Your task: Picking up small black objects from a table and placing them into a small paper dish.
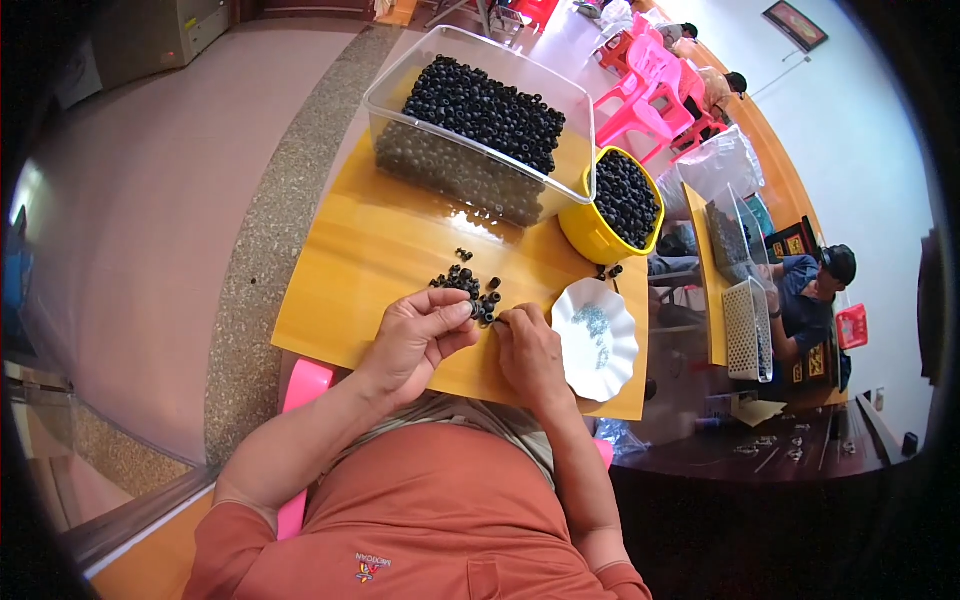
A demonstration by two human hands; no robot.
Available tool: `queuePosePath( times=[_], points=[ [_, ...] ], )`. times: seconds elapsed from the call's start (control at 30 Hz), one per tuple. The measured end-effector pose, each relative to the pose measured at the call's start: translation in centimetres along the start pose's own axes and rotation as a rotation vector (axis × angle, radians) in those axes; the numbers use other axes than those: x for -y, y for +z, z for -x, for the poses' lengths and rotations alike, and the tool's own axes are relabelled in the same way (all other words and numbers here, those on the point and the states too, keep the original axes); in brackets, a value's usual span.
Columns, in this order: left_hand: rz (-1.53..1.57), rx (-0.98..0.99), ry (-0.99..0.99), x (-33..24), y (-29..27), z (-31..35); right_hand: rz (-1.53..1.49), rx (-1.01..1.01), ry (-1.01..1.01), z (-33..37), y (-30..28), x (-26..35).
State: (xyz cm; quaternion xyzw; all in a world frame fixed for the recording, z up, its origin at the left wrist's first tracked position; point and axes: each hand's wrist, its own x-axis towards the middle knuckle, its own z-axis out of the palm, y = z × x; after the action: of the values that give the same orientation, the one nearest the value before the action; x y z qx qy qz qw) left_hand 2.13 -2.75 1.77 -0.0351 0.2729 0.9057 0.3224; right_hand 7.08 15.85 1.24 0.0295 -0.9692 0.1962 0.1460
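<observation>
My left hand [420, 332] is raised over the near part of the yellow table, its thumb and forefinger pinched together. Whatever sits between those fingertips is too small to make out. Beside it, my right hand [532, 352] rests low on the tabletop with curled fingers, the tips at the edge of a loose pile of small black ring-like pieces [487, 303]. Its fingertips hide what they may hold. Just right of that hand stands a white scalloped dish [622, 352] with small clear bluish bits [594, 330] in it.
A clear plastic bin [480, 140] of black pieces fills the table's [345, 260] far side. Next to it is a yellow tub [590, 235], also full. A person [805, 300] works at another table on the right; pink chairs [650, 90] stand beyond.
</observation>
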Motion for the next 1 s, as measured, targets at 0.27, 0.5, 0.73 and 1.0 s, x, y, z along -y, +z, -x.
queuePosePath(
  times=[0.27, 0.5, 0.73, 1.0],
  points=[
    [-0.007, 0.017, -0.019, 0.3, -0.1, 0.0, 0.009, 0.050, -0.023, 0.3, -0.3, 0.0],
    [-0.023, 0.028, -0.024, 0.2, 0.1, 0.0, -0.127, -0.061, -0.057, 0.7, -0.9, -0.1],
    [-0.048, 0.015, -0.040, 0.8, 0.0, 0.1, -0.430, -0.054, 0.103, 1.9, -0.7, -0.3],
    [-0.063, 0.012, -0.057, 1.2, -0.1, 0.1, -0.916, -0.082, 0.304, 2.4, -0.2, -0.7]
  ],
)
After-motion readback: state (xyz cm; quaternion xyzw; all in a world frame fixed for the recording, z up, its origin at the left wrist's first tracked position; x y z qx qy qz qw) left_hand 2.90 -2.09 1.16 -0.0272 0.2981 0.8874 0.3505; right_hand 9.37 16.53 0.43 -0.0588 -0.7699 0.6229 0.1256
